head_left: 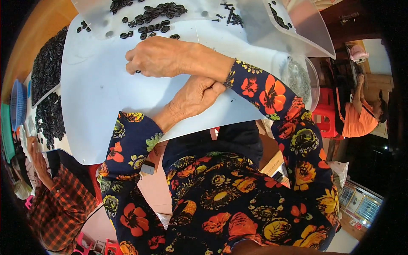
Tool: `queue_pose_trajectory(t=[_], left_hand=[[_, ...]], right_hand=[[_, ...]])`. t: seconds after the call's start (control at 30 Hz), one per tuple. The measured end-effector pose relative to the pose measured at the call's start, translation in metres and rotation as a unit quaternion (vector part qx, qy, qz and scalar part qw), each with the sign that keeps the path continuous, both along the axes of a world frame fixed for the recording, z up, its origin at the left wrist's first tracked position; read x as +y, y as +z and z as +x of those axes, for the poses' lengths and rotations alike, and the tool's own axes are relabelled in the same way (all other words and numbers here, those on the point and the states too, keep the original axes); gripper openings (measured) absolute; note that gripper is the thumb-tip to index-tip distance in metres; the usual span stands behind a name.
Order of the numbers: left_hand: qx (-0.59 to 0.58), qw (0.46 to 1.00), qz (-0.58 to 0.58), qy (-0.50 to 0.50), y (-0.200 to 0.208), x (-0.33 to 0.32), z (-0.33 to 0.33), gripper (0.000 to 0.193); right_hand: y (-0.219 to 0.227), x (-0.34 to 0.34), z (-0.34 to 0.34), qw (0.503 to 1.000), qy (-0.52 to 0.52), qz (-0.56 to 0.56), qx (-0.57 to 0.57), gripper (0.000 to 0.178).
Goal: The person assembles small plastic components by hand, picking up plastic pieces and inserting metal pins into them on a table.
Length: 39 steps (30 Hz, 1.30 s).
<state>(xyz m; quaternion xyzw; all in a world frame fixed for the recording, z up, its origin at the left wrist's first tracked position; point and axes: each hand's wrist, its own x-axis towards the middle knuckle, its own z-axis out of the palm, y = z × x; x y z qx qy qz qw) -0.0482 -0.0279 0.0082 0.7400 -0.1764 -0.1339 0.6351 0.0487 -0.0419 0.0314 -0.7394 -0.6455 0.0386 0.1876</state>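
While black parts (159,12) fill tray (97,21); hands idle.

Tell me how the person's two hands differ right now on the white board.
The right hand lies farther up the white board, knuckles up, fingertips pressed on a small black piece; the left hand sits nearer the body, curled into a loose fist, tucked under the right wrist. Whether the left hand holds anything cannot be seen. The right arm crosses over the left hand. Both are bare, coming from dark flowered sleeves.
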Motion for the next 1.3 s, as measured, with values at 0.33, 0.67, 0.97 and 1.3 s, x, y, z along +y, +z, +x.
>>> queue_pose_trajectory(t=[0.33, 0.67, 0.97, 1.3], left_hand=[[-0.012, 0.999, -0.027, 0.02, -0.007, -0.003, 0.002, 0.027], [0.023, 0.996, -0.085, 0.017, -0.014, -0.006, 0.008, 0.02], [0.005, 0.971, -0.204, 0.123, -0.019, 0.005, 0.017, 0.019], [0.004, 0.976, -0.122, 0.18, -0.012, 0.01, 0.023, 0.022]], right_hand=[[0.0, 0.003, 0.004, 0.998, -0.004, -0.039, -0.049, 0.008], [0.002, -0.023, 0.03, 0.979, -0.075, 0.097, 0.16, 0.015], [0.006, -0.109, 0.031, 0.899, -0.213, 0.189, 0.332, 0.014], [0.004, -0.139, 0.0, 0.889, -0.216, 0.194, 0.355, 0.008]])
